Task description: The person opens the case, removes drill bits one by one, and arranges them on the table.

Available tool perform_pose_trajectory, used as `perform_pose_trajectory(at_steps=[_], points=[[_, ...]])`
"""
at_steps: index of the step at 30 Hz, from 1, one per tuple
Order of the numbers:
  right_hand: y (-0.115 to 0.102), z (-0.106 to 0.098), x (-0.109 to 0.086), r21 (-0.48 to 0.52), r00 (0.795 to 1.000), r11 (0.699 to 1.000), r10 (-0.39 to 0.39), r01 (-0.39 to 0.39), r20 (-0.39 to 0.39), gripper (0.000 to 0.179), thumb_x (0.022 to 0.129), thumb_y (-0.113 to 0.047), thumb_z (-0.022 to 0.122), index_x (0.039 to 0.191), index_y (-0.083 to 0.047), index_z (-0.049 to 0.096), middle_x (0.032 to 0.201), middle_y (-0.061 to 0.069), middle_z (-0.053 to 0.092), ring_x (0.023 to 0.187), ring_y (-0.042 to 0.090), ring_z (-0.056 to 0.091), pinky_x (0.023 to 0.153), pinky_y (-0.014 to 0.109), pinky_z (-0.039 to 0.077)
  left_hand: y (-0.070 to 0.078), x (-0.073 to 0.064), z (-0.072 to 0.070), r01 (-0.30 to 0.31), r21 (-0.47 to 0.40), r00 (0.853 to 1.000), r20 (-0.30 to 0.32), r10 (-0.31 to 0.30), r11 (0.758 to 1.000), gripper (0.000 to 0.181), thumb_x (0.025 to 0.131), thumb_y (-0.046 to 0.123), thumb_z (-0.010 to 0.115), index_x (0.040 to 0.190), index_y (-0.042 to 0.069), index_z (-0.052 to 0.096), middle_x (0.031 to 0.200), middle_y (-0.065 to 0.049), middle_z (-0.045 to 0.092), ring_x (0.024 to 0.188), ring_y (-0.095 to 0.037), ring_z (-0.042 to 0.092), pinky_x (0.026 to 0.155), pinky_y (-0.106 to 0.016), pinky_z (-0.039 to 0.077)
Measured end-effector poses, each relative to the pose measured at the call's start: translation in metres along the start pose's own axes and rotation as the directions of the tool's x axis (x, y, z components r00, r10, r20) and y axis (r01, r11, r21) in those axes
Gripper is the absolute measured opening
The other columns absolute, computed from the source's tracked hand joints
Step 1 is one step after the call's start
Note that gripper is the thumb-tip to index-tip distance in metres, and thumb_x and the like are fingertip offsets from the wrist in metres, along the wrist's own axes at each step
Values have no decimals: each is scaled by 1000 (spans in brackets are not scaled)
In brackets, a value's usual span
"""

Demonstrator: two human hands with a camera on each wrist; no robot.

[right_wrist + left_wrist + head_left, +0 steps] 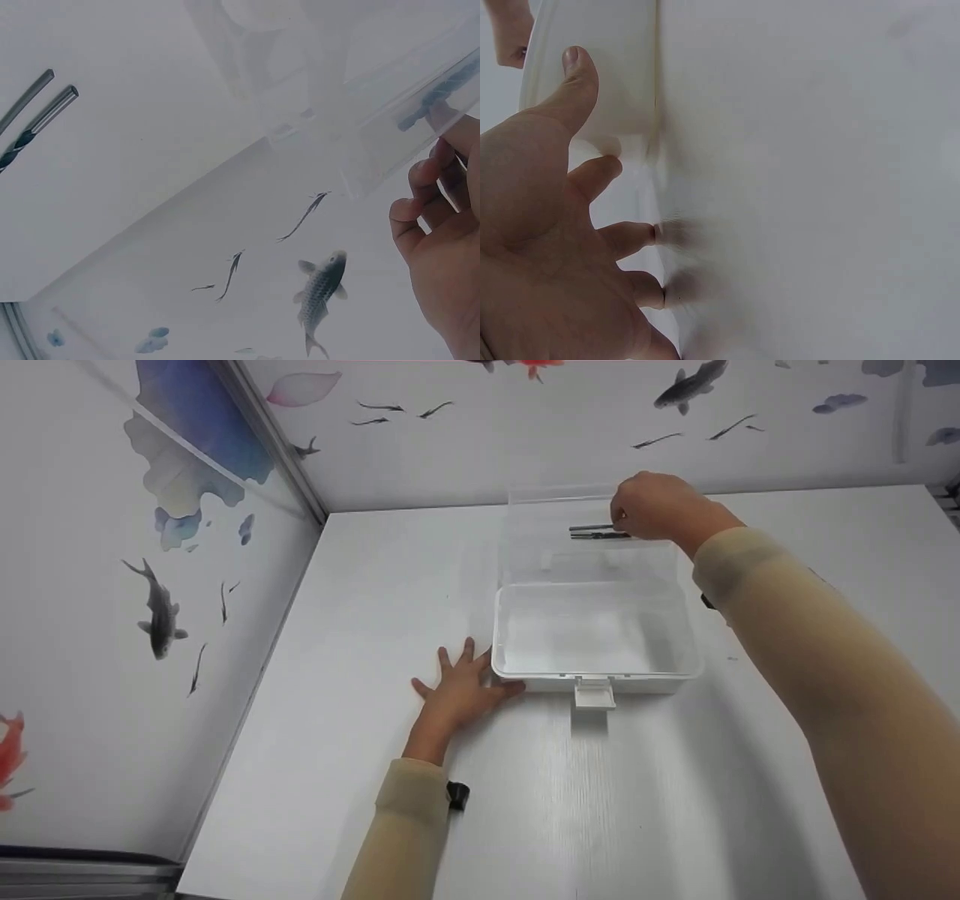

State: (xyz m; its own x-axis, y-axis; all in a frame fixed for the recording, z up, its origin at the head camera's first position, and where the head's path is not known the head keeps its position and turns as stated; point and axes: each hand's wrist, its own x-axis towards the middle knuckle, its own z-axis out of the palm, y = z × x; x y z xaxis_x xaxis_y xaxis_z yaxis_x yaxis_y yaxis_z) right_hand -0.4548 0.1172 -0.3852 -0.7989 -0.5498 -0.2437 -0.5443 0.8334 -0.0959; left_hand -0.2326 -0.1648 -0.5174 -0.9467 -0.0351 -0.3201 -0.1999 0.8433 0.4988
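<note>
Pinching dark rods (592, 536) near their 3 o'clock ends: my right grip (664, 506), curled nearly closed on them. Best keep them level, pinch firm, off the lid (525, 529) walls, I'd judge. Free ends point to 9 o'clock, long axis 9-to-3. Box (637, 686) at 6 o'clock from rods. My left grip (461, 694): fingers spread, holding nothing, at box's 8 o'clock corner, on worktop (360, 660).

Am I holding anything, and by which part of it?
Yes: your right hand grips slim dark rods, probably drill bits, apparently near their right-hand ends in the head view, left ends sticking out. Your left hand grips nothing.
</note>
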Motion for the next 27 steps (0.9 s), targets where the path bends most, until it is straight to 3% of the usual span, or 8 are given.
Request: perform_pose_trajectory(at_steps=[16,27], points=[[3,7,-4,63,1000,998,10,-9,-14,26,97,-11,51,114,-4,69,116,16,66,106,32,60,91,51,50,0,-3,0,-10,1,1000,6,10,1000,85,74,79,60,148,54,27,167,1,8,151,-40,-13,104,-80,-11],[3,7,-2,46,1000,999,17,-16,-22,26,98,-14,50,114,-5,69,115,15,65,105,31,59,90,51,50,-2,0,1,-11,-1,1000,5,11,1000,86,74,80,59,148,55,26,167,0,7,151,-41,-13,103,-81,-11]])
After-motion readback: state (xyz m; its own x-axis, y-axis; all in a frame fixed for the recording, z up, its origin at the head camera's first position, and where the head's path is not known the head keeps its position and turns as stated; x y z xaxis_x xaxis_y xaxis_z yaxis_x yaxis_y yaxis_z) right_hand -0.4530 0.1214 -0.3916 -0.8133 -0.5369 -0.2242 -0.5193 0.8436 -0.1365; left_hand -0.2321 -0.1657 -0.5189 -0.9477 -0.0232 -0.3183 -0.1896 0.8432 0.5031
